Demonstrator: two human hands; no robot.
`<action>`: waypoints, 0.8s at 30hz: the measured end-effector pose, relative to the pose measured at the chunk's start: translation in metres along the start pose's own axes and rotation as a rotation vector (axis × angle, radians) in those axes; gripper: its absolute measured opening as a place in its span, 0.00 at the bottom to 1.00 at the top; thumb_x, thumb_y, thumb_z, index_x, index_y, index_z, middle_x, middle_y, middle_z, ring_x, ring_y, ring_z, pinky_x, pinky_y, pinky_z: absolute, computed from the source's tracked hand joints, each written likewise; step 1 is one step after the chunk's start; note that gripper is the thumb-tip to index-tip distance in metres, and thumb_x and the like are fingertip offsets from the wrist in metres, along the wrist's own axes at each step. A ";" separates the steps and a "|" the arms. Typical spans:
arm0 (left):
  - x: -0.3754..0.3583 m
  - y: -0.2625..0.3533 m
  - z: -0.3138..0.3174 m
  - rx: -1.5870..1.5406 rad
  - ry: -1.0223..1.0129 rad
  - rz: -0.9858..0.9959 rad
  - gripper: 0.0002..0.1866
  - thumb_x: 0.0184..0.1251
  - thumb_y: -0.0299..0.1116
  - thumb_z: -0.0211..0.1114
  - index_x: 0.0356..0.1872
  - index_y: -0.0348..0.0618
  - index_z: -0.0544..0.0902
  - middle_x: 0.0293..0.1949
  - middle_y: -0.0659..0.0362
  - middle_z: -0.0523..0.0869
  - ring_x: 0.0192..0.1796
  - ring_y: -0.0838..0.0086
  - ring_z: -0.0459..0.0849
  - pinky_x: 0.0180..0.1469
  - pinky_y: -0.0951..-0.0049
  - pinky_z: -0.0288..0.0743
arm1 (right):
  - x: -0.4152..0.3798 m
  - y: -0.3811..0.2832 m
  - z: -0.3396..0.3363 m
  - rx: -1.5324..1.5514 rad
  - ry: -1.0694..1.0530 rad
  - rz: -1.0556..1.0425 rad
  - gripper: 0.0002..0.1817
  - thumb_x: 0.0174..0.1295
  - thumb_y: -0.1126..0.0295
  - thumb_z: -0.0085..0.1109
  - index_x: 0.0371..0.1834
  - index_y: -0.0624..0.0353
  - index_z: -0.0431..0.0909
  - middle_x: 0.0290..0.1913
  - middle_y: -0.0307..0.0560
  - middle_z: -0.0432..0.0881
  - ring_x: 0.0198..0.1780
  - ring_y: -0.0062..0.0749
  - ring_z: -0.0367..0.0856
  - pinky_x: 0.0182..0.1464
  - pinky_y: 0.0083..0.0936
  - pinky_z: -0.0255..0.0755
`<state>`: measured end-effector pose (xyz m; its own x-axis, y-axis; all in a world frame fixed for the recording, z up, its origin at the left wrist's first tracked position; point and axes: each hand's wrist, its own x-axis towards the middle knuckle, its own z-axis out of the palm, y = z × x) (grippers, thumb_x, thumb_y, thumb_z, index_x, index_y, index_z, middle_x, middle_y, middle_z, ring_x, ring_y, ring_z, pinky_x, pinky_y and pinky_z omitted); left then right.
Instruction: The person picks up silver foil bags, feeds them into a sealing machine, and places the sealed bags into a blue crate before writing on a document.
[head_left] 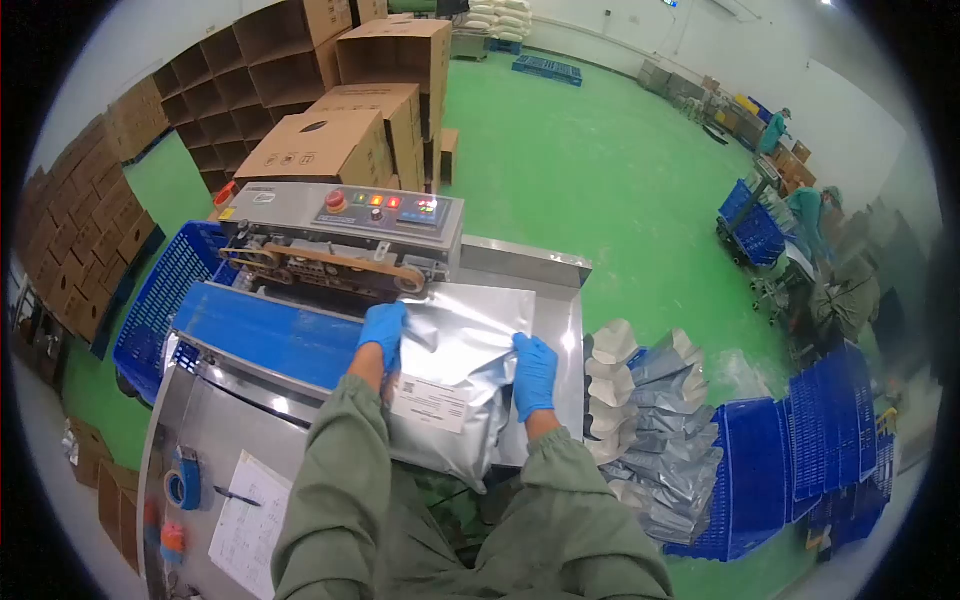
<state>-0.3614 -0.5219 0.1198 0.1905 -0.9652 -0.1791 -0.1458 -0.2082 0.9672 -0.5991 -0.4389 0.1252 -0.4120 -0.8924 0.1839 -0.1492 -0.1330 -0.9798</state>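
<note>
A silver foil bag with a white printed label lies between my two blue-gloved hands. My left hand grips its left edge, close to the mouth of the band sealer. On the opposite side, my right hand pinches the bag's right edge. The bag's top edge is stretched flat near the right end of the sealer, while its lower part bulges and hangs over the front of the steel table. Just left of my left hand runs the sealer's blue conveyor belt.
Several open foil bags stand at the right beside blue crates. A tape roll, a pen and a written sheet lie on the left tabletop. Cardboard boxes are stacked behind the sealer. Two people work far right.
</note>
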 end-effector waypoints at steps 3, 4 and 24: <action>0.015 -0.008 -0.017 -0.071 0.036 0.004 0.13 0.58 0.37 0.58 0.25 0.35 0.81 0.23 0.58 0.78 0.26 0.73 0.73 0.30 0.69 0.66 | 0.002 -0.006 0.008 0.032 -0.081 0.120 0.14 0.60 0.66 0.53 0.26 0.67 0.78 0.21 0.43 0.72 0.27 0.22 0.67 0.33 0.24 0.65; 0.023 -0.013 -0.025 -0.082 0.026 0.000 0.13 0.59 0.37 0.58 0.25 0.36 0.80 0.23 0.59 0.78 0.26 0.74 0.72 0.29 0.70 0.65 | -0.002 -0.009 0.008 0.066 -0.134 0.206 0.14 0.60 0.65 0.53 0.28 0.66 0.80 0.23 0.43 0.74 0.28 0.23 0.70 0.34 0.23 0.66; -0.162 0.009 -0.093 0.917 0.465 0.622 0.37 0.52 0.37 0.67 0.64 0.39 0.64 0.64 0.41 0.63 0.63 0.45 0.63 0.64 0.55 0.58 | -0.026 0.274 -0.349 -1.773 -0.499 0.016 0.10 0.49 0.63 0.58 0.30 0.54 0.85 0.34 0.54 0.84 0.37 0.48 0.83 0.38 0.41 0.76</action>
<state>-0.3035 -0.3529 0.1746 0.1468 -0.8302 0.5378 -0.9378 0.0561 0.3427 -0.9433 -0.3012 -0.1210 -0.1993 -0.9624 -0.1847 -0.9429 0.1371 0.3036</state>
